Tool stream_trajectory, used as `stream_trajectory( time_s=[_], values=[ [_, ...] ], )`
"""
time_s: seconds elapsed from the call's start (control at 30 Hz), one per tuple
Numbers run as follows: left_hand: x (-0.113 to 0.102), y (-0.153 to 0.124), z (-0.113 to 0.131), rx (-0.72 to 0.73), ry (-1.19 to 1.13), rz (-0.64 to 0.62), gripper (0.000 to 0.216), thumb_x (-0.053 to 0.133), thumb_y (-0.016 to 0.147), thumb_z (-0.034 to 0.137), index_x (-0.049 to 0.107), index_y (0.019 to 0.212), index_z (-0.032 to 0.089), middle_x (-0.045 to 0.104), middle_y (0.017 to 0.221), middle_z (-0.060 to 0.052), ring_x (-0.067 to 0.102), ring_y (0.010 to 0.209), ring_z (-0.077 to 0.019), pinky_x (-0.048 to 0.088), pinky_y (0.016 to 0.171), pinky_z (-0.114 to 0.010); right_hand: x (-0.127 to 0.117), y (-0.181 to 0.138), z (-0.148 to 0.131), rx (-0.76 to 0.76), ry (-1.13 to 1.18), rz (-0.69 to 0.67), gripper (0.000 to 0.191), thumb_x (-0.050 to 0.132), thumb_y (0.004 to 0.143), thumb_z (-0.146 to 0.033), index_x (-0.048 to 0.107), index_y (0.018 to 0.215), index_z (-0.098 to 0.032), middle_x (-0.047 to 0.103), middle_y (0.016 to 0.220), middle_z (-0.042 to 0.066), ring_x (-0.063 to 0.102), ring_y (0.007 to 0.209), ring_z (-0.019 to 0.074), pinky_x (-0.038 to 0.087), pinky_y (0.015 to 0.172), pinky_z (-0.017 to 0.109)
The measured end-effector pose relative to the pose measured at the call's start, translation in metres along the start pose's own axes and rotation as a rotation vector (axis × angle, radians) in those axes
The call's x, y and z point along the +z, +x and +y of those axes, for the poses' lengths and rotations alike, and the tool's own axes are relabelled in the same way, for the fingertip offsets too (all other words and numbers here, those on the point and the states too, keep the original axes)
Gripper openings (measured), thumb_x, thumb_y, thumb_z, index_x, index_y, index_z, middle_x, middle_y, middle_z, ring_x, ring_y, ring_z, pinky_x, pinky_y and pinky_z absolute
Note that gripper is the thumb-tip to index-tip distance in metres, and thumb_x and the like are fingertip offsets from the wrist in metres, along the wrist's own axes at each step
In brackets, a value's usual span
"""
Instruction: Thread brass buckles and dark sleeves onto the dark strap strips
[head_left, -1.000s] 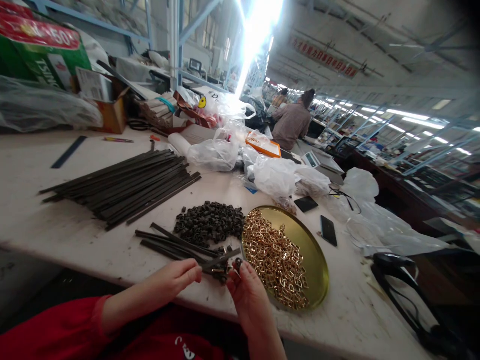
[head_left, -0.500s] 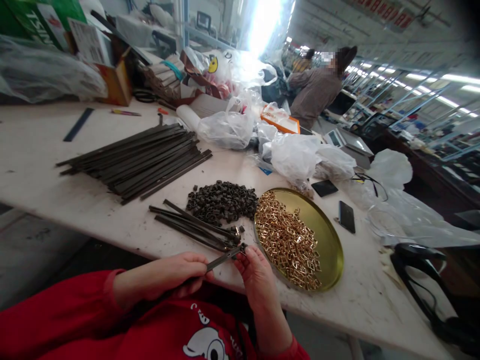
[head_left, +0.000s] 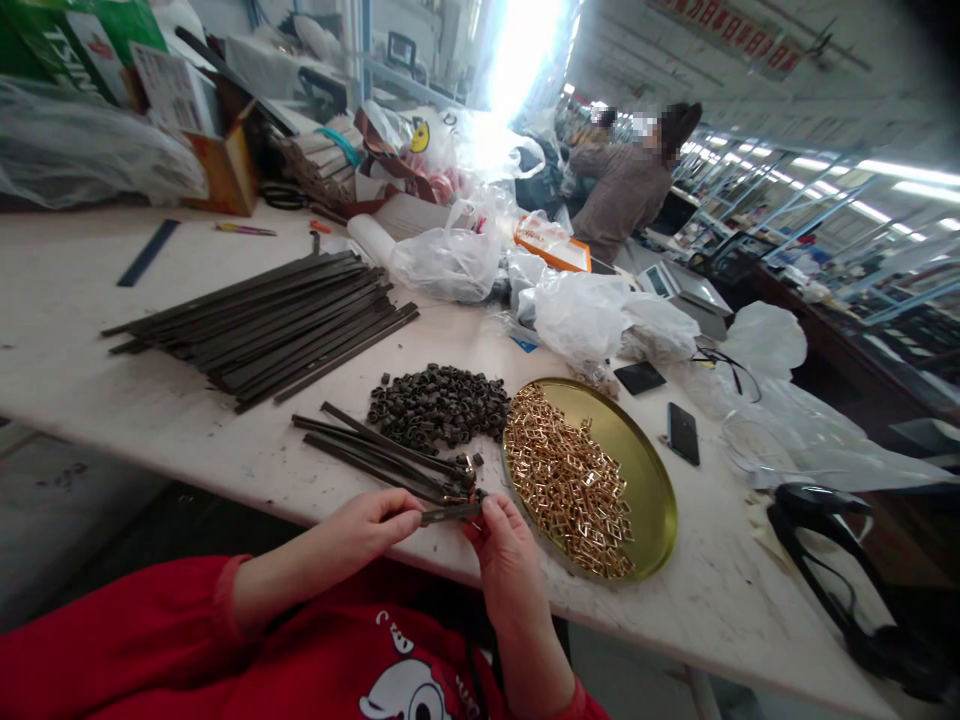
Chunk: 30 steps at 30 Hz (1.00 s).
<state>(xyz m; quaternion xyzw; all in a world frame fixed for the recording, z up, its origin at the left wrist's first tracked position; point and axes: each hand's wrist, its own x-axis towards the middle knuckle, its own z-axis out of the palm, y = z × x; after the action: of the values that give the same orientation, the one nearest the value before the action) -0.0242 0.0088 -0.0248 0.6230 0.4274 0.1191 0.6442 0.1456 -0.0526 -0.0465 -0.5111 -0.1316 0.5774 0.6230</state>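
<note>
Between my hands stretches a dark strap [head_left: 442, 514], held near the table's front edge. My left hand [head_left: 379, 525] is closed on its left part, thumb on top. The fingers of my right hand [head_left: 504, 535] pinch its right end, where small details are hidden by the fingertips. Just behind lie several dark straps [head_left: 375, 452] with gold buckles at their right ends. Beyond these is a heap of small black loops [head_left: 439, 405]. To the right of my right hand, a round gold tray [head_left: 651, 490] carries a pile of gold buckles [head_left: 566, 480].
A large stack of dark straps [head_left: 262, 320] lies at the left on the white table [head_left: 67, 330]. Plastic bags [head_left: 581, 310] crowd the back. A phone [head_left: 682, 433] and a black headset-like object [head_left: 817, 560] are at the right. A person [head_left: 622, 190] stands farther off.
My left hand has moved up and right along the strap, closer to my right hand. The strap now lies flatter. The whole view has shifted slightly.
</note>
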Motion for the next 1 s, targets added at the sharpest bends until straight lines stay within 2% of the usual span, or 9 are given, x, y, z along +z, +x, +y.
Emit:
stream_trajectory(
  time_s=[0.1,0.23,0.37,0.47,0.6,0.7,0.8,0.87,1.0],
  values=[
    [0.001,0.003,0.002,0.116,0.220,0.092,0.026,0.042,0.082,0.037,0.059,0.079,0.017,0.059,0.074,0.000,0.052,0.072,-0.0167,0.038,0.066,-0.025,-0.001,0.002,0.003,0.015,-0.020,0.000,0.018,0.067,0.072,-0.034,0.057,0.079,-0.021,0.062,0.077,-0.003,0.054,0.070,0.0115,0.043,0.066,0.023],
    [0.004,0.002,0.007,0.111,0.387,0.174,0.023,0.039,0.083,0.030,0.057,0.078,0.017,0.062,0.073,-0.001,0.055,0.069,-0.0178,0.037,0.064,-0.025,-0.001,0.002,0.006,-0.045,-0.153,0.066,0.023,0.068,0.070,-0.038,0.056,0.079,-0.020,0.059,0.072,-0.004,0.053,0.068,0.0118,0.042,0.066,0.023],
    [0.007,0.003,0.013,0.151,0.444,0.094,0.026,0.037,0.085,0.030,0.060,0.088,0.018,0.066,0.084,-0.004,0.057,0.077,-0.0194,0.037,0.067,-0.025,0.003,-0.003,0.008,-0.181,-0.377,0.040,0.024,0.063,0.074,-0.042,0.057,0.080,-0.019,0.059,0.073,-0.002,0.052,0.071,0.0144,0.041,0.069,0.026],
    [0.010,0.007,0.017,0.177,0.466,0.060,0.031,0.034,0.087,0.033,0.060,0.079,0.017,0.065,0.078,-0.004,0.055,0.071,-0.0181,0.036,0.062,-0.024,0.006,-0.006,0.009,-0.238,-0.458,0.007,0.023,0.061,0.075,-0.042,0.057,0.080,-0.019,0.058,0.072,-0.001,0.051,0.071,0.0158,0.040,0.069,0.027],
    [0.014,0.010,0.019,0.180,0.490,0.039,0.031,0.035,0.085,0.029,0.058,0.069,0.017,0.060,0.067,-0.001,0.051,0.062,-0.0154,0.032,0.056,-0.022,0.005,-0.009,0.010,-0.222,-0.461,-0.047,0.020,0.058,0.078,-0.040,0.057,0.080,-0.020,0.058,0.073,-0.001,0.050,0.071,0.0158,0.040,0.069,0.027],
    [0.011,0.007,0.019,0.178,0.509,0.020,0.031,0.035,0.084,0.028,0.058,0.066,0.017,0.059,0.064,0.000,0.049,0.060,-0.0146,0.030,0.055,-0.022,0.002,-0.011,0.006,-0.248,-0.475,-0.073,0.021,0.061,0.076,-0.041,0.058,0.075,-0.019,0.059,0.071,-0.001,0.051,0.070,0.0158,0.040,0.069,0.027],
    [0.004,0.004,0.022,0.179,0.461,-0.098,0.029,0.039,0.082,0.029,0.061,0.068,0.017,0.056,0.062,0.002,0.048,0.059,-0.0136,0.029,0.054,-0.021,-0.001,-0.013,0.001,-0.201,-0.479,-0.129,0.025,0.065,0.072,-0.041,0.057,0.066,-0.018,0.057,0.064,-0.001,0.049,0.064,0.0139,0.039,0.065,0.026],
    [0.001,0.002,0.026,0.163,0.404,-0.177,0.028,0.040,0.080,0.029,0.061,0.067,0.017,0.052,0.059,0.003,0.045,0.057,-0.0127,0.028,0.051,-0.020,-0.001,-0.015,-0.001,-0.116,-0.387,-0.172,0.023,0.068,0.070,-0.039,0.058,0.070,-0.018,0.055,0.060,-0.004,0.048,0.060,0.0116,0.038,0.062,0.024],
    [0.007,0.001,0.029,0.171,0.343,-0.155,0.029,0.038,0.081,0.028,0.062,0.070,0.016,0.057,0.066,0.002,0.049,0.063,-0.0139,0.034,0.057,-0.020,0.000,-0.017,0.003,0.020,-0.173,-0.259,0.026,0.070,0.068,-0.035,0.062,0.087,-0.019,0.058,0.066,-0.004,0.049,0.058,0.0094,0.038,0.060,0.022]
  ],
)
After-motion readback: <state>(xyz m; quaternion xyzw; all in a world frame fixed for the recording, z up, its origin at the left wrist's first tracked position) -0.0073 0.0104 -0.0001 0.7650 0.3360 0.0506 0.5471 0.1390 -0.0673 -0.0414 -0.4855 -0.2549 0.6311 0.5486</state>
